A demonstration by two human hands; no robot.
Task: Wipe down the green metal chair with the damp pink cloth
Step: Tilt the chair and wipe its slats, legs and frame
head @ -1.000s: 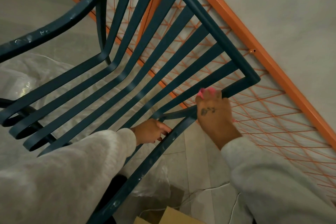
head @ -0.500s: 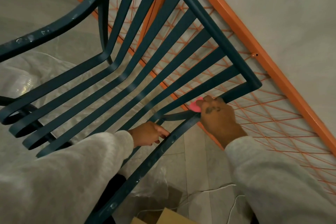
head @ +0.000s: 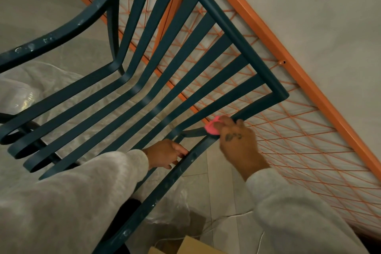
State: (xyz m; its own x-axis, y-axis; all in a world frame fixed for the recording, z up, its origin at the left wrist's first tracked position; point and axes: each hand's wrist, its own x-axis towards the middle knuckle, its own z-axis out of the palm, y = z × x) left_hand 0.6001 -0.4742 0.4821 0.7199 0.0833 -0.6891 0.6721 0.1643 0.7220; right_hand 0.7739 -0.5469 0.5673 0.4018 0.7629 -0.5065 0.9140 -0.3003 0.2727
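The dark green metal chair (head: 156, 80) with slatted seat and back fills the view, seen from above. Its near armrest (head: 165, 187) runs from bottom centre up to the back frame and carries pale spots. My right hand (head: 239, 144) grips the bunched pink cloth (head: 212, 127) and presses it on the chair where the armrest meets the back's side bar. My left hand (head: 167, 153) holds the frame just left of the armrest, fingers curled round a bar.
An orange metal frame (head: 288, 55) strung with orange cord mesh stands behind the chair against a pale wall. Clear plastic sheeting (head: 24, 97) lies on the tiled floor. A cardboard box (head: 185, 247) and a white cable (head: 233, 216) lie near the bottom edge.
My right hand has slid the pink cloth down the back's side bar toward the armrest joint. My left hand has stayed in its grip on the frame.
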